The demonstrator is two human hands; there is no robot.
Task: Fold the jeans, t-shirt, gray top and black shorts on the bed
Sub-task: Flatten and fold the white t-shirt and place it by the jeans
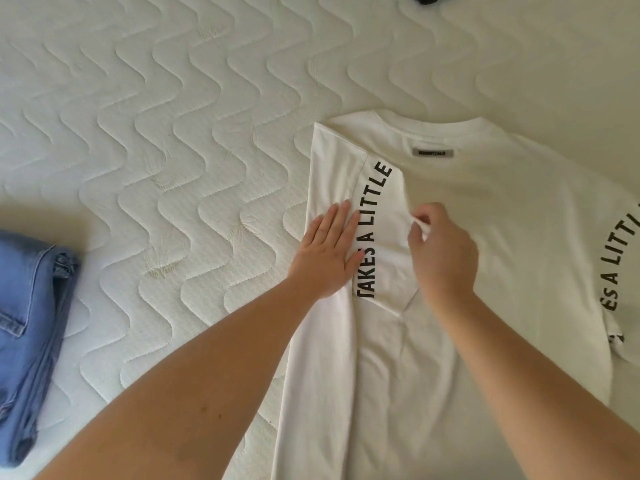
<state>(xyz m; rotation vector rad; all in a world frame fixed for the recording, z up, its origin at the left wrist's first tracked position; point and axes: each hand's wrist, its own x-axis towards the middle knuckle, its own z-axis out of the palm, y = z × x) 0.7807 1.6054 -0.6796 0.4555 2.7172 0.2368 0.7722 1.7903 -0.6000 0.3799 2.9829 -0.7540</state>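
- The white t-shirt (485, 237) is lying flat on the bed (156, 116), collar pointing away from the person, its length running towards them.
- Its left side is lying folded inward, sleeve lettering running along the fold.
- The left hand (329, 251) is pressing flat, fingers straight, on that fold.
- The right hand (440, 247) is pinching the folded sleeve's edge.
- Folded jeans (31, 323) are sitting at the bed's left.

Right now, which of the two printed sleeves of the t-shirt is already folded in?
The left sleeve, folded over the t-shirt beside the left hand; the right sleeve lies spread outward.
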